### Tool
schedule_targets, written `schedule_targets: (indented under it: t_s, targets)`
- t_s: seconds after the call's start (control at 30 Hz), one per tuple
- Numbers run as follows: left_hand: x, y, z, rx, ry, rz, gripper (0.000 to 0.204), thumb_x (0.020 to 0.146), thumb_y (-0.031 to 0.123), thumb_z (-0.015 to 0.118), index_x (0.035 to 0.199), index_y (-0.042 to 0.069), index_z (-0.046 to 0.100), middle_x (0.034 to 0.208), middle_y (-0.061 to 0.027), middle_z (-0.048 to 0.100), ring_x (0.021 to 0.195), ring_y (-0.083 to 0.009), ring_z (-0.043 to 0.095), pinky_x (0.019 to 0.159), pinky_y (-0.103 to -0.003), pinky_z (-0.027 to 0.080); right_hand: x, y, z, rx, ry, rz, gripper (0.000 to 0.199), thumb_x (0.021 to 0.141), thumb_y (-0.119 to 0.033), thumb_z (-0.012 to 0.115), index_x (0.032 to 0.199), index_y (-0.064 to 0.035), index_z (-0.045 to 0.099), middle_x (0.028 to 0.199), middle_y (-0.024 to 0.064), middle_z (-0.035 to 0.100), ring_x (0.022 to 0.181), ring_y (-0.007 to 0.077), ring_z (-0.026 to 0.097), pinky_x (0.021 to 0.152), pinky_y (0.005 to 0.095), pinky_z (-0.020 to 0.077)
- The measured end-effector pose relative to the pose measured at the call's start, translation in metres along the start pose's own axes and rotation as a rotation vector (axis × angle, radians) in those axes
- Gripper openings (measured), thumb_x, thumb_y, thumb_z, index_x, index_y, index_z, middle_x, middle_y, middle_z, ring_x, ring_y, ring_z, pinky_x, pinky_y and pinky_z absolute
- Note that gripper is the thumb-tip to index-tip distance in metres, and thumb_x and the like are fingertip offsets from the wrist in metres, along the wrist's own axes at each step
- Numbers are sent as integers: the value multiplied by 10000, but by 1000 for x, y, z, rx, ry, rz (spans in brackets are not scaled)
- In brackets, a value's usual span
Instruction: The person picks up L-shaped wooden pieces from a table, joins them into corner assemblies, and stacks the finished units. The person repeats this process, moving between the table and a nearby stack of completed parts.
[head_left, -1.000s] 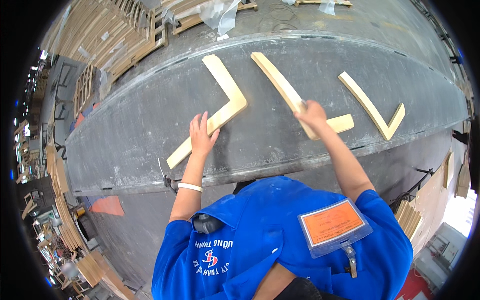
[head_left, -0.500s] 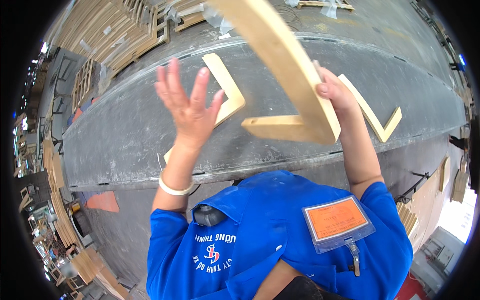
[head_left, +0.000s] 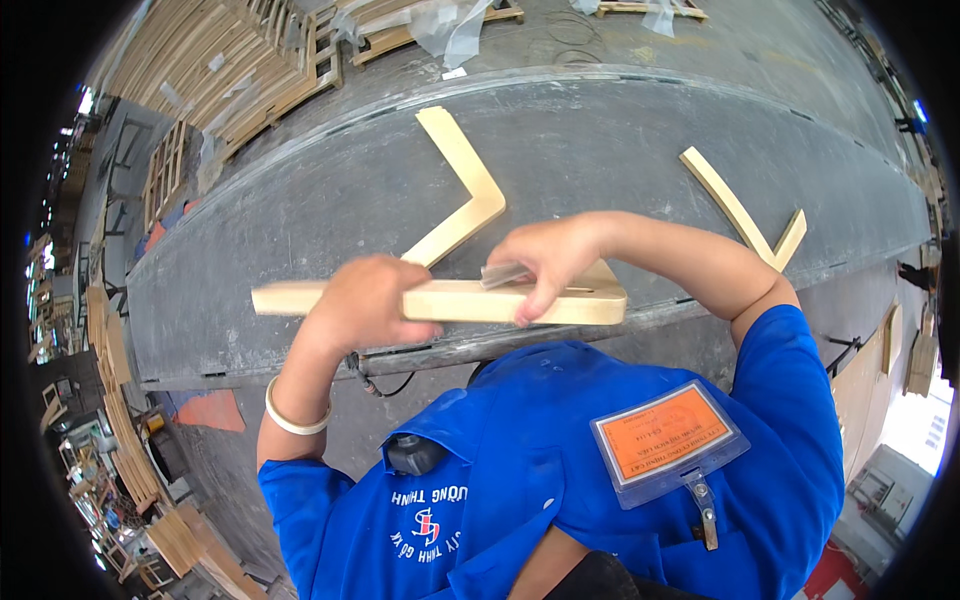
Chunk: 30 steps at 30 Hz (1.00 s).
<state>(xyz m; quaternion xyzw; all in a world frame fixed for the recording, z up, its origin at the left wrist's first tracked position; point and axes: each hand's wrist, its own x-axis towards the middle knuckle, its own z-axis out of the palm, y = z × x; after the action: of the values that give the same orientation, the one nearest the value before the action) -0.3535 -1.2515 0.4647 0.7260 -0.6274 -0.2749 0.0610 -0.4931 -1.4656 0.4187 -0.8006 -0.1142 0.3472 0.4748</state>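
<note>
An L-shaped wooden frame piece [head_left: 470, 303] lies along the near edge of the dark table, its corner at the right. My left hand [head_left: 365, 300] is closed over its left part, fingers on the far side. My right hand [head_left: 550, 262] is closed on a thin, greyish flat piece [head_left: 506, 274], blurred, which rests against the top of the wood. The thumb of that hand lies on the wood's near face, beside a narrow slot. Just beyond my hands, a second L-shaped wooden piece [head_left: 470, 185] lies flat on the table.
A third angled wooden piece [head_left: 728, 198] lies at the right of the dark table [head_left: 600, 150]. Stacked wooden slats [head_left: 205, 60] and plastic wrap stand on the floor beyond. A dark cable [head_left: 375, 380] hangs at the table's near edge.
The wooden piece has come down from a raised, tilted position to the table's near edge. My left hand, open before, now grips it. My right hand has shifted left along it.
</note>
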Motion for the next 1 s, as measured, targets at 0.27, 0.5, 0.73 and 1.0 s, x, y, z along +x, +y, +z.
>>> schedule_targets:
  t_s: [0.27, 0.5, 0.73, 1.0]
  targets:
    - [-5, -43, 114, -130, 327, -203, 575, 696, 377, 769, 1060, -1, 534, 942, -212, 622, 858, -388, 613, 726, -432, 492, 34, 18, 17, -595, 391, -20, 481, 698, -208, 758, 1079, 2, 553, 1130, 155, 553, 918, 328, 614, 801, 420, 504]
    - [38, -124, 178, 92, 441, -468, 519, 709, 370, 759, 1012, 22, 523, 935, -186, 618, 857, -380, 610, 720, -443, 494, -4, 116, 50, -234, 728, 215, 455, 773, -221, 711, 1165, -67, 541, 1168, 134, 536, 1015, 321, 579, 840, 414, 488]
    - [60, -157, 204, 167, 441, -479, 510, 692, 398, 765, 971, 42, 530, 931, -168, 613, 867, -364, 608, 721, -433, 496, -113, 212, 95, -54, 950, 494, 493, 761, -290, 722, 1158, -34, 583, 1136, 172, 590, 1045, 336, 577, 889, 396, 466]
    - [66, -161, 196, 176, 426, -512, 492, 645, 265, 799, 1017, 51, 558, 976, -123, 600, 972, -314, 581, 822, -415, 482, -262, 382, 104, 12, 1317, 968, 653, 774, -380, 709, 1234, 45, 525, 1278, 225, 532, 1204, 330, 504, 989, 408, 404]
